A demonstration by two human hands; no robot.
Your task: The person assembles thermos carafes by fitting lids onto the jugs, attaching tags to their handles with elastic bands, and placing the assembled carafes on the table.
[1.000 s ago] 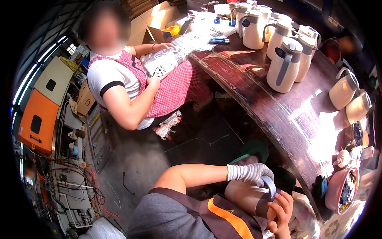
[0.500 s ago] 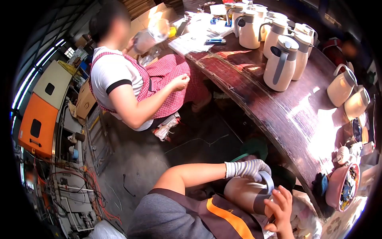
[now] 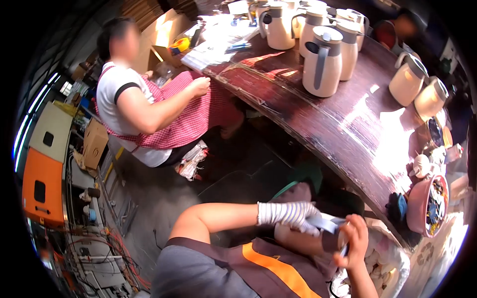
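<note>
Beige jug [image 3: 299,241], grey handle [image 3: 326,224], dark collar [image 3: 330,243], tipped sideways over brown apron [image 3: 298,273]

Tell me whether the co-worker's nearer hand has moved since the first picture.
Yes. The co-worker's nearer hand has moved toward the table and rightward in the view, judged against the white sheets at its end.

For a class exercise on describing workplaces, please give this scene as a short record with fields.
Held object: cream jug with grey handle, on its side
Left hand: striped knit glove, on the handle
Right hand: bare, fingers curled at the jug's top end
Surface: dark red-brown wooden table
On surface: several upright cream jugs with grey collars
Table's right end: round pink plastic basin of mixed small items
Nearby: co-worker in red checked apron
</note>
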